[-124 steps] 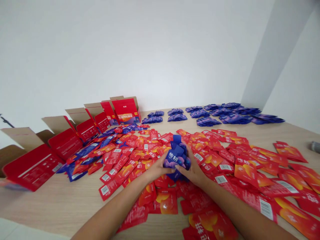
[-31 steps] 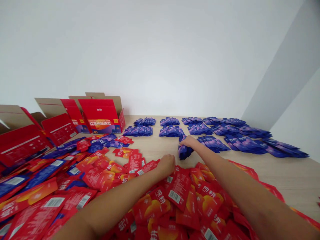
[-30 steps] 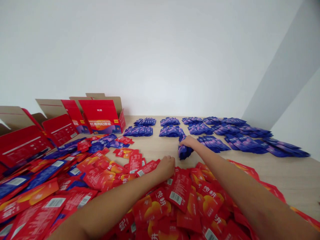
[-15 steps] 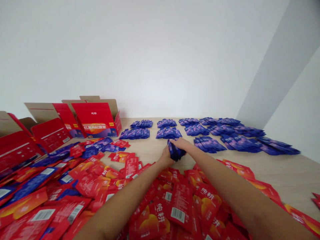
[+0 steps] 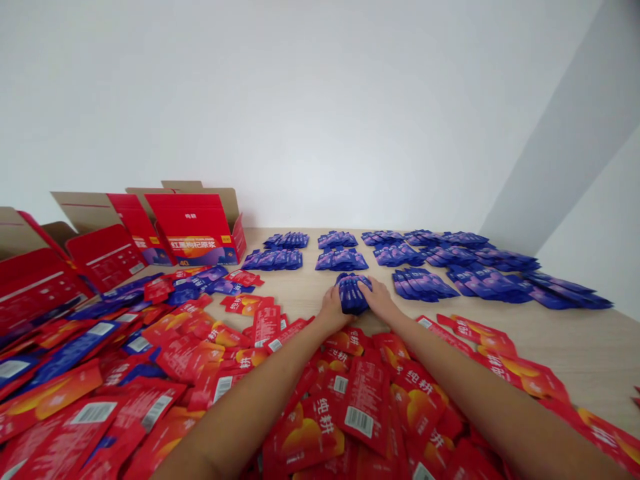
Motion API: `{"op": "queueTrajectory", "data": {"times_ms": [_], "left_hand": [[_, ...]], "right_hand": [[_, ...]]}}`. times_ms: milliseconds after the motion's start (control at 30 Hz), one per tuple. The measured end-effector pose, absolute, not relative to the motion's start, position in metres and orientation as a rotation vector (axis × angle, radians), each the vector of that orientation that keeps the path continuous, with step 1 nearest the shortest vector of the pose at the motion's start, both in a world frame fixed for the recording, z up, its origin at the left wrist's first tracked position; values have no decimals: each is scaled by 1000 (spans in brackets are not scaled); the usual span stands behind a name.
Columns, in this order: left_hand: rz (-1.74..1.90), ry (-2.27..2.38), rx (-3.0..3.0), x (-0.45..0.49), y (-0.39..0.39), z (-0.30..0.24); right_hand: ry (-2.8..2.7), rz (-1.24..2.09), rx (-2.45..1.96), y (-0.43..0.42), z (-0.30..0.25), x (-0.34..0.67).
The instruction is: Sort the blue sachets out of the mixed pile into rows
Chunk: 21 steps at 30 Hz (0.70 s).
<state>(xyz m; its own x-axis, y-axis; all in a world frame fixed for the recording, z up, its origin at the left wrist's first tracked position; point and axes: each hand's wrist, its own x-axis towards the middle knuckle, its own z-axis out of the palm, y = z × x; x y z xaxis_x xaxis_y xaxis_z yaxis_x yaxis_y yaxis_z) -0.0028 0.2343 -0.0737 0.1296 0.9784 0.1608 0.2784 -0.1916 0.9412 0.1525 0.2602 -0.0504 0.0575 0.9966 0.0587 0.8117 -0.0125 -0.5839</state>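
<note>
Between my two hands is a bundle of blue pouches (image 5: 353, 294), their edges fanned toward me. My left hand (image 5: 334, 308) is closed against the bundle's left side. On the other side, my right hand (image 5: 379, 298) grips it with the thumb over the front. Just behind lie fanned stacks of blue pouches (image 5: 341, 259), with another stack (image 5: 423, 284) to the right of my right hand. Under my forearms spreads a large heap of red pouches (image 5: 365, 400) with orange fruit prints and barcodes.
Open red cartons (image 5: 193, 227) stand at the back left against the wall (image 5: 320, 120). Mixed blue pouches (image 5: 195, 283) and red ones lie before them. More blue stacks (image 5: 490, 283) line the right of the wooden table (image 5: 595, 347).
The bundle has turned from a dark, tilted clump to a fanned set facing me. My right hand has moved from its top to its right side. The view has shifted slightly.
</note>
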Motion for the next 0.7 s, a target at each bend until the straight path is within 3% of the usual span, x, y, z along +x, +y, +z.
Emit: {"op": "queueTrajectory", "data": {"times_ms": [200, 700], "left_hand": [[818, 1493, 2022, -14, 252, -70], [988, 1670, 1942, -14, 251, -75]], "right_hand": [[-1882, 345, -1795, 250, -69, 151], [-2148, -274, -1628, 231, -80, 161]]}}
